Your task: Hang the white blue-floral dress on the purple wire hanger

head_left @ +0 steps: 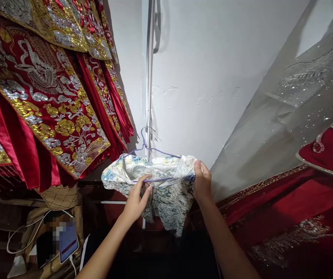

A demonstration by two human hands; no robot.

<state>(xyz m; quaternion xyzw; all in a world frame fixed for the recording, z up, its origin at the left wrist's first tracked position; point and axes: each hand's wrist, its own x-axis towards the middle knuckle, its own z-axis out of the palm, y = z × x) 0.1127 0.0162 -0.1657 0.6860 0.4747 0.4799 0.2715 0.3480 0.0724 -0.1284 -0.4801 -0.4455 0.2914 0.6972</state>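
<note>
A white garment [166, 186] with blue and green floral print hangs bunched on a thin purple wire hanger [151, 149] in front of a white wall. My left hand [136, 199] pinches the hanger's lower bar together with the cloth near the garment's middle. My right hand [201, 182] is closed on the garment's right end, at the hanger's shoulder. The hanger's hook rises beside a vertical white pipe [149, 77].
Red robes with gold and silver embroidery [47, 89] hang at the upper left. A grey sequined fabric [294, 108] and red embroidered cloth [300, 217] fill the right. At lower left lie a phone [67, 240], white cables and a woven basket [62, 195].
</note>
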